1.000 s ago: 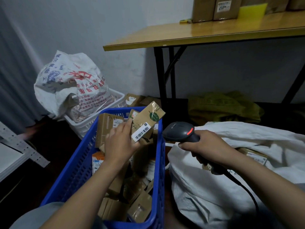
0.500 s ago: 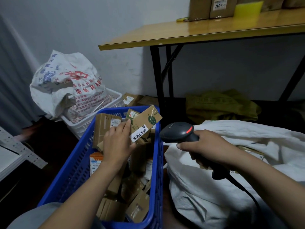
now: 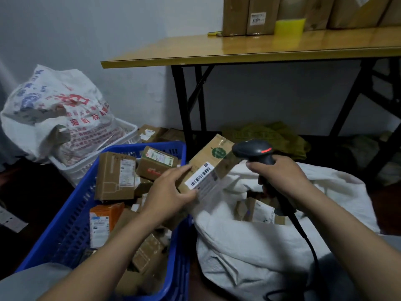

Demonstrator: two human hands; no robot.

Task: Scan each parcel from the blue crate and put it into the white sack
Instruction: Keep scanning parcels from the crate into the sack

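Where the fingers (image 3: 181, 171) and thumb of the left hand (image 3: 171, 190) pinch its near end, the brown parcel (image 3: 213, 158) is partly covered, and its barcode label (image 3: 200, 178) blurs towards the lower edge. The hand holds it tilted between the blue crate (image 3: 71, 224) and the white sack (image 3: 249, 257). The right hand (image 3: 280, 175) is curled round the handle of the black scanner (image 3: 252, 148), hiding the grip; the scanner's head overlaps the parcel's far corner. Its cable (image 3: 303, 233) runs down over the sack, in whose mouth more parcels (image 3: 260, 210) lie half buried in cloth. The left forearm covers some boxes (image 3: 116, 177) in the crate. Behind, a printed bag (image 3: 54, 109) fills a white basket (image 3: 130, 129), and cartons (image 3: 258, 16) on the yellow table (image 3: 238, 48) are cut off at the top.
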